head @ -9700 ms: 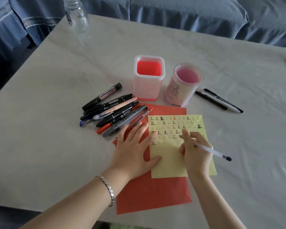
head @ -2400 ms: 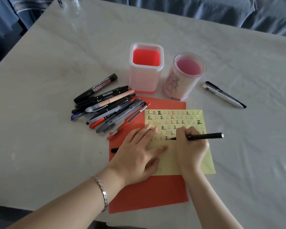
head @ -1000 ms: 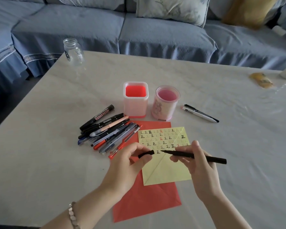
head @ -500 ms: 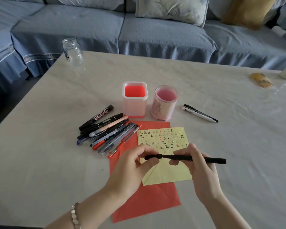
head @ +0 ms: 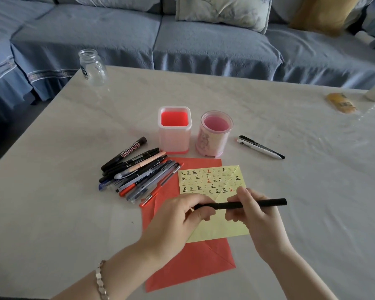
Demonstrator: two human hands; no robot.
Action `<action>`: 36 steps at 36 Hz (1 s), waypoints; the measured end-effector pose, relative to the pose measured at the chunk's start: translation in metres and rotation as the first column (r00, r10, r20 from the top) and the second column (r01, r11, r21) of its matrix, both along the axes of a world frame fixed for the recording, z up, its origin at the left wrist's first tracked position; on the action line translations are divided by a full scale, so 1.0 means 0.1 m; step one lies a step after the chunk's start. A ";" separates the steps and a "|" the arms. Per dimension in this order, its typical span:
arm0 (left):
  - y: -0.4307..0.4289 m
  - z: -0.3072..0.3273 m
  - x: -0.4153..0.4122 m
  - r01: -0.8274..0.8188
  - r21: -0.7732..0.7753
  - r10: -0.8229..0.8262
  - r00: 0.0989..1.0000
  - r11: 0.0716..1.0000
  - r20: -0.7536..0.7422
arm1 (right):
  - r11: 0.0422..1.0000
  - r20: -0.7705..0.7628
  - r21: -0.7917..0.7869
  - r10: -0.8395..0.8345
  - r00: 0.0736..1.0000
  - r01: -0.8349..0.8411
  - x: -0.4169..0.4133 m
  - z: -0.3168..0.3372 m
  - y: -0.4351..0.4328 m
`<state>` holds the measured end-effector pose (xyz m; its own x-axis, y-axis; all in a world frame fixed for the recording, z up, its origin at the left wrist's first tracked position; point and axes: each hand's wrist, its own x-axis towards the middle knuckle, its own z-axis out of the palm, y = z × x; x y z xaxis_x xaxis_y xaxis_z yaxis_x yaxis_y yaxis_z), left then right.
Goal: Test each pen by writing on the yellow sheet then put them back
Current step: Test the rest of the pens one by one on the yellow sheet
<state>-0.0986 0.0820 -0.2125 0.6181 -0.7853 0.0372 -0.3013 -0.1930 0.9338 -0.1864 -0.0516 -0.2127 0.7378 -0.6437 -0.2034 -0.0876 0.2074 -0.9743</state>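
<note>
A slim black pen (head: 256,203) lies level in the air above the yellow sheet (head: 212,187), which carries rows of small written marks. My right hand (head: 254,221) grips the pen's barrel. My left hand (head: 182,215) pinches the black cap (head: 206,206), which sits on the pen's left end. The sheet rests on a red paper (head: 193,256). A pile of several pens and markers (head: 136,172) lies left of the sheet. Two pen holders stand behind it: a square one (head: 175,131) and a round pink one (head: 214,135).
A black and white pen (head: 260,147) lies right of the round holder. A glass jar (head: 93,68) stands at the table's far left corner. A yellow object (head: 341,103) lies at the far right. A blue sofa (head: 182,35) runs behind the table.
Writing on the sheet has stopped and the pen is lifted. My left hand took the cap from the red paper and pushed it onto the pen's tip.
</note>
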 end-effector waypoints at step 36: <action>0.34 -0.76 1.04 -0.627 0.257 0.209 0.571 0.735 0.794 | 0.482 -0.691 -0.704 -0.295 0.660 -0.521 0.86 -0.66 -1.68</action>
<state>0.0056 0.1156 -0.2883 0.8256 -0.4721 0.3092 -0.5458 -0.8072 0.2250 -0.1002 -0.2197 -0.2784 0.7127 -0.6957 -0.0898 -0.6928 -0.6780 -0.2459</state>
